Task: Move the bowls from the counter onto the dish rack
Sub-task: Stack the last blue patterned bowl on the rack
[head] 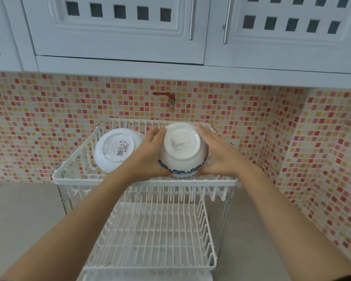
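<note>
A white two-tier wire dish rack (pixel 73 179) stands on the counter against the tiled wall. On the left of its upper tier a plain white bowl (pixel 115 149) lies upside down, its labelled base facing me. To its right is a white bowl with a blue floral rim (pixel 181 148), also upside down, held over the upper tier. My left hand (pixel 150 153) grips its left side and my right hand (pixel 217 153) grips its right side. Whether the bowl rests on the wires is hidden by my hands.
The rack's lower tier (pixel 156 236) holds nothing that I can see. A red-handled tap (pixel 169 99) sticks out of the mosaic wall just above the rack. White wall cabinets (pixel 118 31) hang overhead. Grey counter (pixel 24 216) lies on both sides of the rack.
</note>
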Available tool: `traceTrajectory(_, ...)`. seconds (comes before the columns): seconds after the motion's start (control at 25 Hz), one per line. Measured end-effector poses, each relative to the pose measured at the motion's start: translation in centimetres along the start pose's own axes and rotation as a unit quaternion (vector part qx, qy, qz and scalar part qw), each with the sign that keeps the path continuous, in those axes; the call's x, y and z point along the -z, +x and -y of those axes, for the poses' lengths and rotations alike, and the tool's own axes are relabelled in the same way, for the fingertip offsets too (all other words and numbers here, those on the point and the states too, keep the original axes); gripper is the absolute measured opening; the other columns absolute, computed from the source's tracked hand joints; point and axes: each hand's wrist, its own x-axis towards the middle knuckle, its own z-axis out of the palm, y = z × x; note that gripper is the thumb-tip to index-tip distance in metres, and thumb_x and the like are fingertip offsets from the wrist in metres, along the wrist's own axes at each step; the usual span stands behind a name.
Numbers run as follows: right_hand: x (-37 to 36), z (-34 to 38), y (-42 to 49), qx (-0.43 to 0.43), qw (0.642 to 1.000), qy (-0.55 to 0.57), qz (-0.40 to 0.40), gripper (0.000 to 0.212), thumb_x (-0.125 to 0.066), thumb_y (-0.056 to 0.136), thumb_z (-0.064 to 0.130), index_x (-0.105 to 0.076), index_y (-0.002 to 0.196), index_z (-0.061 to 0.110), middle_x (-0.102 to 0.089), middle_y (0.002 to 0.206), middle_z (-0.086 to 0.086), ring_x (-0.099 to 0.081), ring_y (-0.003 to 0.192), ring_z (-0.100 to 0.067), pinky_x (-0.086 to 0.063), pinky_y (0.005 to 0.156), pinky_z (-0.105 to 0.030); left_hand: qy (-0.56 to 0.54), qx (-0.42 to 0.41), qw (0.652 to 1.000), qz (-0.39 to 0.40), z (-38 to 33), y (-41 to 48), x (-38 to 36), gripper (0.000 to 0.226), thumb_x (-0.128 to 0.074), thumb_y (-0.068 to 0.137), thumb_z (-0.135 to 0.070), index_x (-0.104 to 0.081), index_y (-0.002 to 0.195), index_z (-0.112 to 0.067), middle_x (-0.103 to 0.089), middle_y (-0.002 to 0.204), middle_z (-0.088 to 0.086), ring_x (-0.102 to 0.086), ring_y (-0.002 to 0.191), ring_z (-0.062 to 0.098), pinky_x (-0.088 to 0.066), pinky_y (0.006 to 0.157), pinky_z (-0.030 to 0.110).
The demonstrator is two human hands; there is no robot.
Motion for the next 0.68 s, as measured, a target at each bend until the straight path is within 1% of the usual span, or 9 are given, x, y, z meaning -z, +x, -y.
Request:
traceTrajectory(0.08, -0.2, 0.3, -0.1, -0.008, 1.0, -0.023, 0.001, 0.135, -0.087, 0.059, 0.039, 0.008, 0.152, 0.02, 0.0, 0.161, 0.006, -0.008, 0.146, -0.012, -0.02, 0.116, -0.036, 0.021, -0.002, 1.0, 0.011, -0.1, -0.1, 0.0, 0.127, -0.087, 0.062, -0.033, -0.001, 0.155, -0.017, -0.016, 0.154, 0.006, -0.023, 0.143, 0.023, -0.028, 0.113, 0.031)
traceTrajectory(0.16, -0.4, 0.4, -0.1, -0.006, 0.999, -0.051, -0.003, 0.133, -0.087, 0.058, 0.04, 0.004, 0.152, 0.019, -0.004, 0.16, 0.003, -0.016, 0.145, -0.02, -0.029, 0.114, -0.04, 0.037, -0.004, 0.999, 0.019, 0.0, 0.0, -0.1, 0.128, -0.087, 0.063, -0.035, -0.001, 0.155, -0.012, -0.015, 0.154, 0.008, -0.023, 0.143, 0.023, -0.026, 0.114, 0.028)
traceTrajectory(0.28, -0.8, 0.1, 0.0, -0.003, 0.997, -0.074, -0.009, 0.13, -0.088, 0.057, 0.041, -0.003, 0.152, 0.017, -0.008, 0.158, 0.0, -0.024, 0.143, -0.022, -0.035, 0.109, -0.038, 0.046, -0.006, 0.999, 0.021, 0.3, 0.1, -0.4, 0.127, -0.087, 0.062, -0.034, -0.003, 0.154, -0.011, -0.016, 0.153, 0.01, -0.024, 0.143, 0.024, -0.025, 0.112, 0.024)
traceTrajectory(0.4, -1.1, -0.2, 0.0, 0.006, 0.995, -0.096, -0.015, 0.13, -0.088, 0.055, 0.043, -0.006, 0.152, 0.015, -0.011, 0.157, -0.003, -0.029, 0.14, -0.024, -0.04, 0.105, -0.04, 0.044, 0.003, 0.999, 0.023, 0.3, 0.1, -0.5, 0.123, -0.087, 0.063, -0.028, -0.006, 0.154, -0.01, -0.017, 0.151, 0.009, -0.025, 0.142, 0.024, -0.023, 0.107, 0.017)
traceTrajectory(0.52, -1.2, -0.3, 0.2, 0.007, 0.995, -0.1, -0.017, 0.131, -0.087, 0.055, 0.045, -0.005, 0.152, 0.015, -0.01, 0.157, -0.003, -0.03, 0.14, -0.025, -0.041, 0.105, -0.041, 0.048, 0.006, 0.998, 0.029, 0.2, 0.0, -0.6, 0.121, -0.086, 0.067, -0.025, -0.004, 0.154, -0.01, -0.015, 0.153, 0.009, -0.024, 0.142, 0.023, -0.019, 0.102, 0.012)
traceTrajectory(0.6, -1.3, -0.2, 0.2, 0.004, 0.996, -0.093, -0.016, 0.13, -0.087, 0.056, 0.044, -0.005, 0.152, 0.016, -0.01, 0.158, -0.001, -0.028, 0.141, -0.022, -0.038, 0.106, -0.038, 0.045, 0.009, 0.998, 0.034, 0.1, 0.0, -0.5, 0.118, -0.084, 0.069, -0.024, -0.003, 0.154, -0.012, -0.014, 0.154, 0.008, -0.023, 0.143, 0.021, -0.018, 0.101, 0.011)
traceTrajectory(0.68, -1.3, -0.2, 0.1, 0.005, 0.996, -0.081, -0.02, 0.129, -0.087, 0.057, 0.042, -0.004, 0.153, 0.016, -0.011, 0.158, 0.001, -0.027, 0.141, -0.02, -0.036, 0.108, -0.037, 0.044, 0.011, 0.998, 0.036, 0.0, 0.0, -0.5, 0.115, -0.082, 0.072, -0.024, -0.002, 0.154, -0.013, -0.012, 0.157, 0.005, -0.02, 0.145, 0.02, -0.018, 0.103, 0.012)
